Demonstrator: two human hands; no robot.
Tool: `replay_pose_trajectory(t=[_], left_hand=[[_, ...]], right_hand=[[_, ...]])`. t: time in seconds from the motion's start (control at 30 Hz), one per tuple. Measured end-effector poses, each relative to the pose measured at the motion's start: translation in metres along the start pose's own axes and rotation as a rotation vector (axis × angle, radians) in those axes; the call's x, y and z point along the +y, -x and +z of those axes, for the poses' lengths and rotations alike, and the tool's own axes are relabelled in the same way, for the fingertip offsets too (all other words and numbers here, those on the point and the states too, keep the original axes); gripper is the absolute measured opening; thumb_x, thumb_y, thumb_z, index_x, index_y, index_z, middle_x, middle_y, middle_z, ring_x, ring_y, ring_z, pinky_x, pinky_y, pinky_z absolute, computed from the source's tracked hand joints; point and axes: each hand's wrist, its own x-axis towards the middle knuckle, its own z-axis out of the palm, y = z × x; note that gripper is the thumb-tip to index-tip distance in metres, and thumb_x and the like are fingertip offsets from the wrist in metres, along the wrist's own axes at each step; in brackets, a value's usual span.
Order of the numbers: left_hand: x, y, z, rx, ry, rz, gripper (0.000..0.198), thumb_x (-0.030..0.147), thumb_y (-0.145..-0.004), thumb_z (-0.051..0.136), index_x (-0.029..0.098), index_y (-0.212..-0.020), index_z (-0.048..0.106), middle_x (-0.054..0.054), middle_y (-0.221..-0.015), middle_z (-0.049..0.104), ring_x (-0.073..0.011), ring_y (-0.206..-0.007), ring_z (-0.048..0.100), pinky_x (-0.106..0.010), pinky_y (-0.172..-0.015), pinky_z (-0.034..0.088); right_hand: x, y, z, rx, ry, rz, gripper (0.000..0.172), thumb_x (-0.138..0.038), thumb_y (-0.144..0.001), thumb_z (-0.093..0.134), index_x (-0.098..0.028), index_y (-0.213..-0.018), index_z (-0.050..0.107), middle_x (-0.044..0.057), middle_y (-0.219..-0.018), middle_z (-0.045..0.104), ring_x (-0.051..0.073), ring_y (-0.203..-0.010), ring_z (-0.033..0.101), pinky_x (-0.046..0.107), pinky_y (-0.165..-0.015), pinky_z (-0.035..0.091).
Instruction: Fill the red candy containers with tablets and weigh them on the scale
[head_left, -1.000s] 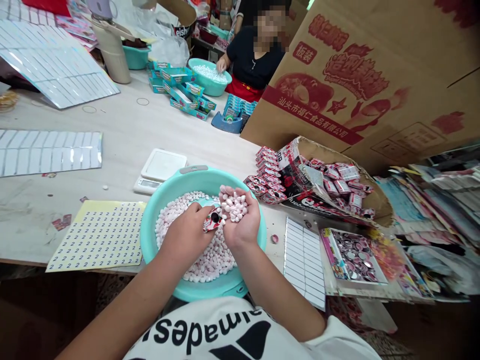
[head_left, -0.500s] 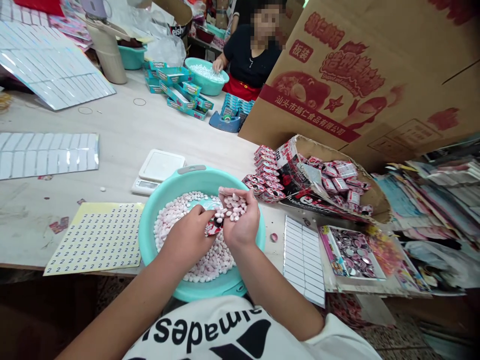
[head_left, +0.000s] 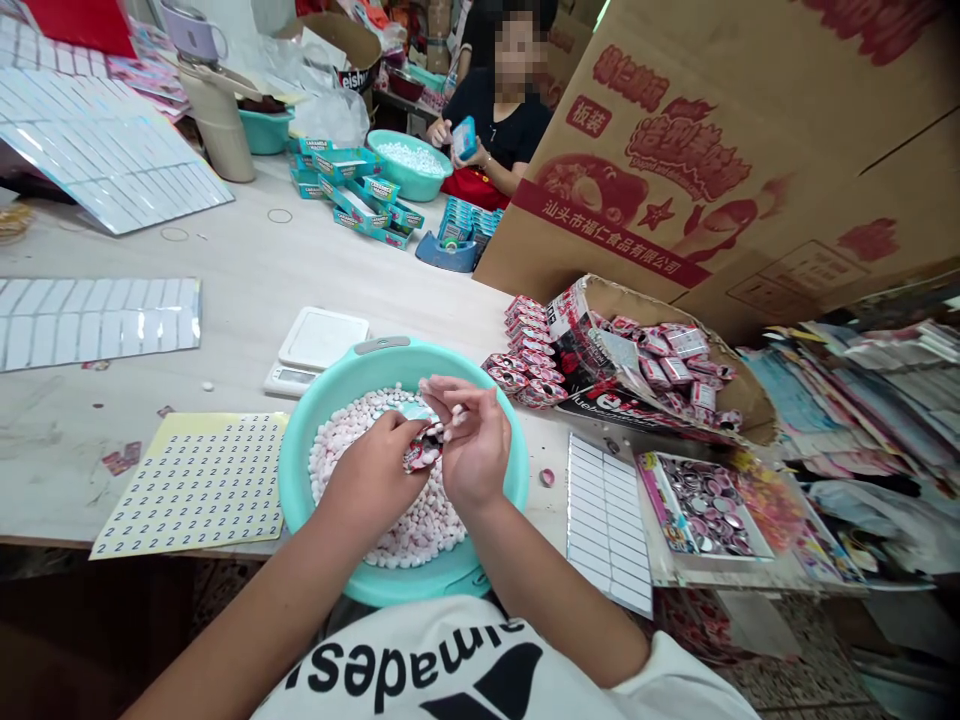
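A turquoise basin (head_left: 300, 415) stands at the table's front edge with many small pale pink candies (head_left: 345, 425) in it. Over it, my left hand (head_left: 382, 460) is closed round a small red and black patterned box (head_left: 422, 450) with a dark opening that faces right. Beside that opening, my right hand (head_left: 476, 440) is cupped, its fingers curled round a few candies (head_left: 454, 415). Just behind the basin is a white scale (head_left: 322, 338). How many candies lie in my palm is partly hidden by the fingers.
Left of the basin lies a yellow sticker sheet (head_left: 199, 485). To the right are stacked small boxes (head_left: 525, 355), a torn carton (head_left: 754, 400) of boxes, a label sheet (head_left: 607, 520) and a tray of round lids (head_left: 712, 505). Across the table, a person (head_left: 491, 130) holds a blue box.
My right hand has tipped and curled more, and far fewer candies show in it. The person opposite has lifted a blue box. The view has shifted slightly.
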Motion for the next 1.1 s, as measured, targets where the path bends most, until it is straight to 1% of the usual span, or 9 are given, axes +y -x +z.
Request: replay_pose_trajectory(t=[0.13, 0.17, 0.23, 0.33, 0.43, 0.63, 0.87, 0.97, 1.1], left_hand=[[-0.002, 0.000, 0.000, 0.010, 0.033, -0.014, 0.023, 0.026, -0.080, 0.061, 0.026, -0.103, 0.066, -0.002, -0.103, 0.060, -0.0216, -0.089, 0.063, -0.031, -0.068, 0.043], [-0.003, 0.000, -0.001, 0.018, 0.049, -0.016, 0.026, 0.027, -0.080, 0.062, 0.026, -0.106, 0.066, -0.003, -0.104, 0.060, -0.0222, -0.090, 0.063, -0.032, -0.070, 0.044], [-0.005, -0.001, -0.001, 0.037, 0.089, -0.014, 0.032, 0.027, -0.081, 0.063, 0.027, -0.113, 0.065, -0.003, -0.105, 0.060, -0.0229, -0.094, 0.062, -0.033, -0.076, 0.045], [-0.006, -0.002, -0.002, 0.053, 0.135, -0.020, 0.035, 0.028, -0.082, 0.062, 0.030, -0.117, 0.065, -0.002, -0.105, 0.061, -0.0218, -0.094, 0.062, -0.033, -0.077, 0.046], [-0.006, -0.003, -0.002, 0.049, 0.127, -0.029, 0.036, 0.028, -0.082, 0.062, 0.032, -0.118, 0.065, -0.001, -0.103, 0.060, -0.0210, -0.091, 0.063, -0.032, -0.075, 0.046], [-0.004, -0.001, -0.002, 0.036, 0.096, -0.055, 0.029, 0.025, -0.082, 0.060, 0.029, -0.110, 0.067, -0.001, -0.100, 0.060, -0.0210, -0.091, 0.062, -0.032, -0.078, 0.046], [-0.003, -0.001, -0.004, 0.011, 0.102, -0.054, 0.029, 0.021, -0.080, 0.057, 0.029, -0.105, 0.068, -0.002, -0.101, 0.060, -0.0218, -0.093, 0.062, -0.033, -0.077, 0.046], [-0.003, -0.001, -0.005, 0.026, 0.133, -0.047, 0.029, 0.022, -0.080, 0.056, 0.028, -0.107, 0.067, -0.003, -0.102, 0.060, -0.0221, -0.094, 0.062, -0.033, -0.078, 0.047], [-0.003, -0.003, -0.005, 0.053, 0.161, -0.030, 0.031, 0.025, -0.081, 0.058, 0.028, -0.111, 0.067, -0.003, -0.102, 0.061, -0.0231, -0.096, 0.062, -0.035, -0.085, 0.048]], right_hand=[[-0.004, -0.001, -0.004, -0.105, 0.109, -0.023, 0.042, -0.042, -0.100, 0.043, -0.020, -0.078, 0.071, 0.007, -0.103, 0.072, 0.022, -0.102, 0.069, 0.043, -0.096, 0.054], [-0.009, -0.002, -0.007, -0.134, 0.216, -0.048, 0.039, -0.040, -0.100, 0.043, -0.020, -0.082, 0.072, 0.007, -0.105, 0.071, 0.021, -0.105, 0.067, 0.043, -0.097, 0.053], [-0.020, -0.004, -0.016, -0.233, 0.552, -0.117, 0.028, -0.034, -0.098, 0.048, -0.021, -0.091, 0.072, 0.008, -0.108, 0.069, 0.021, -0.108, 0.065, 0.040, -0.098, 0.052], [-0.035, -0.007, -0.032, -0.423, 1.044, -0.185, 0.015, -0.024, -0.092, 0.058, -0.020, -0.096, 0.072, 0.008, -0.100, 0.068, 0.020, -0.099, 0.064, 0.035, -0.092, 0.052], [-0.038, -0.006, -0.042, -0.496, 1.215, -0.202, 0.016, -0.017, -0.091, 0.057, -0.020, -0.097, 0.071, 0.007, -0.095, 0.066, 0.019, -0.091, 0.064, 0.033, -0.086, 0.053], [-0.030, 0.001, -0.040, -0.577, 1.286, -0.283, 0.022, -0.010, -0.091, 0.052, -0.018, -0.100, 0.071, 0.009, -0.095, 0.066, 0.021, -0.090, 0.062, 0.036, -0.083, 0.052], [-0.034, 0.004, -0.036, -0.621, 1.034, -0.135, 0.022, -0.006, -0.085, 0.056, -0.019, -0.091, 0.073, 0.006, -0.098, 0.069, 0.017, -0.093, 0.066, 0.033, -0.086, 0.054], [-0.032, 0.004, -0.037, -0.578, 0.968, -0.149, 0.020, -0.009, -0.085, 0.058, -0.021, -0.093, 0.073, 0.006, -0.099, 0.070, 0.018, -0.096, 0.066, 0.033, -0.088, 0.054], [-0.033, 0.003, -0.040, -0.531, 0.982, -0.258, 0.020, -0.015, -0.089, 0.060, -0.023, -0.101, 0.073, 0.007, -0.104, 0.069, 0.020, -0.101, 0.064, 0.037, -0.092, 0.052]])
